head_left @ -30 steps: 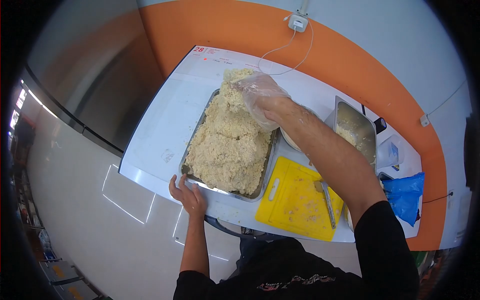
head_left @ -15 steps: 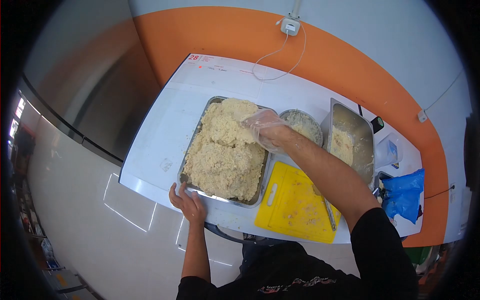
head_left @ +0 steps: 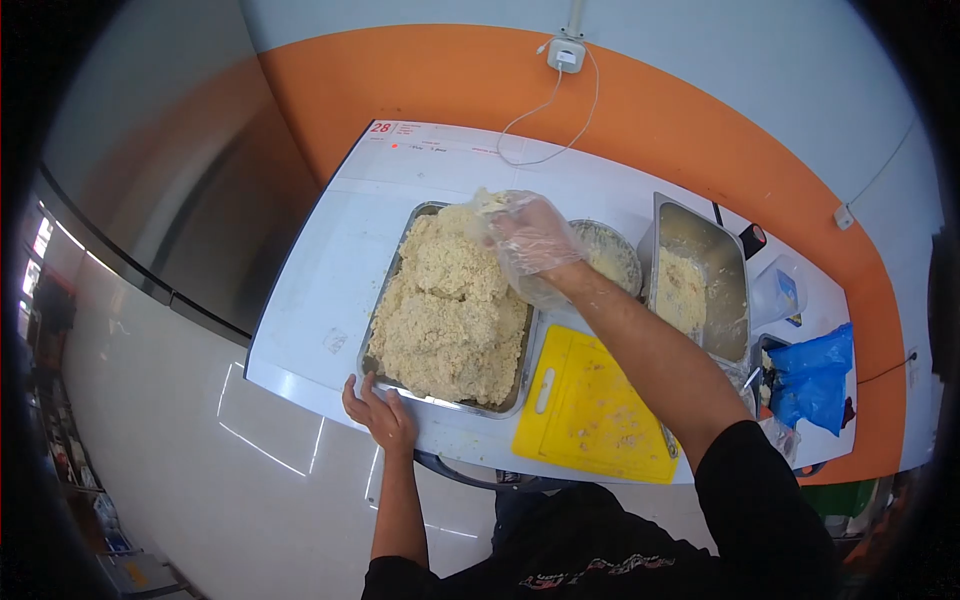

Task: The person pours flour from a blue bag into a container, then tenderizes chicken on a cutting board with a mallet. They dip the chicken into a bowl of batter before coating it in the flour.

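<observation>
My left hand is at the near left corner of the metal tray, palm up, bare fingers parted and curved beside the rim, grasping nothing. My right hand, in a clear plastic glove, reaches in from the near right over the tray's far end; pale crumb shows by its fingertips, but I cannot tell whether they grip a piece.

Right of the tray lies a yellow cutting board, stained, partly covered by my right forearm. A blue bag sits at the far right of the board, then a deep metal pan holding crumbs, and a round bowl partly behind my wrist.

The crumb-coated food fills the tray in a heap, pale yellow, rough and lumpy; my glove hides some of its far right side.
</observation>
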The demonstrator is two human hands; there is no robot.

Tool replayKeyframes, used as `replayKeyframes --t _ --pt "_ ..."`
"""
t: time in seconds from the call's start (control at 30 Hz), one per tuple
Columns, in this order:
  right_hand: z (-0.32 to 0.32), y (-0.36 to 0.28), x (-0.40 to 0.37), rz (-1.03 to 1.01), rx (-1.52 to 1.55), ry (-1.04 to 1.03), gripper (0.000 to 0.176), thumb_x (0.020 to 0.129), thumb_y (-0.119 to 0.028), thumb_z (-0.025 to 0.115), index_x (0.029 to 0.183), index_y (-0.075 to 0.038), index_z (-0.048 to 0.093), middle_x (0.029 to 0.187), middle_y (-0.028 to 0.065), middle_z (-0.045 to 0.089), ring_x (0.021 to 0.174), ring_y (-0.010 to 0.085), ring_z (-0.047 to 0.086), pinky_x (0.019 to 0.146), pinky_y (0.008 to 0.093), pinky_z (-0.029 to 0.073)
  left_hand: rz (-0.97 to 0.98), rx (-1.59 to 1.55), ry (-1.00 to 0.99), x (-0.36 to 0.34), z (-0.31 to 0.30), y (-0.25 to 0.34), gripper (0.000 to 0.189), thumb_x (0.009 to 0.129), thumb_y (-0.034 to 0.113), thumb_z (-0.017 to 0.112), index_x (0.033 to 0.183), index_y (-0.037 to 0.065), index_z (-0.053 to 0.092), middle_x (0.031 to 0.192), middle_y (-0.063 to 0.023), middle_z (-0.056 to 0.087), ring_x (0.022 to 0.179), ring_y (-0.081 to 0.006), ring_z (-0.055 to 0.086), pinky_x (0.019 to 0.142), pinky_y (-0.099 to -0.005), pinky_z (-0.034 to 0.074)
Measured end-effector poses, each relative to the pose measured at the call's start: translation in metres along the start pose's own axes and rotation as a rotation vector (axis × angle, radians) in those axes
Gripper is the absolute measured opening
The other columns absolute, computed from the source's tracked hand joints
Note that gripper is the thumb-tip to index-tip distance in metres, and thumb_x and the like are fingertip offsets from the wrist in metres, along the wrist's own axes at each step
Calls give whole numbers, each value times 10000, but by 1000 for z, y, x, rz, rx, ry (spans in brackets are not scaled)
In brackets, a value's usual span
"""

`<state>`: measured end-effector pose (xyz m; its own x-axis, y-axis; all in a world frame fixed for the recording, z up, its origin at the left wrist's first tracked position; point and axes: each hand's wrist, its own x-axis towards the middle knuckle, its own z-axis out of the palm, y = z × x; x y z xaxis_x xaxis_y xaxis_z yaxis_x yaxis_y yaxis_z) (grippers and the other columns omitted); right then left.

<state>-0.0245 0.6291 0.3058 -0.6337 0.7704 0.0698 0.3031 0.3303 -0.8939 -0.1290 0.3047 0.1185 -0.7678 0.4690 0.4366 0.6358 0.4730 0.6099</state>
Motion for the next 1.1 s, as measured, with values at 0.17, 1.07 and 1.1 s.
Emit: replayKeyframes --t 0.17,1.07,1.1 --pt "12 -17 -8 -46 193 -172 289 962 -235 637 1005 50 660 931 114 682 853 158 636 752 303 523 -1 -21 21 -1 1 2 453 967 269 478 1307 -31 490 1467 -255 293 1364 -415 256 1134 -543 186" --pt "-219 249 -107 273 -957 -235 457 715 -163 725 1137 0 658 1092 240 687 972 370 687 798 419 551 78 -84 26 -8 18 -9 688 1021 536 311 1355 -57 412 1453 -252 231 1317 -374 290 1006 -496 398" --pt "-221 278 -94 355 -1030 -366 401 690 -165 746 1053 -5 685 1029 242 694 947 367 691 795 417 552 89 -42 22 -8 18 -11 685 1021 536 311 1356 -52 410 1460 -247 214 1318 -371 292 969 -484 431"
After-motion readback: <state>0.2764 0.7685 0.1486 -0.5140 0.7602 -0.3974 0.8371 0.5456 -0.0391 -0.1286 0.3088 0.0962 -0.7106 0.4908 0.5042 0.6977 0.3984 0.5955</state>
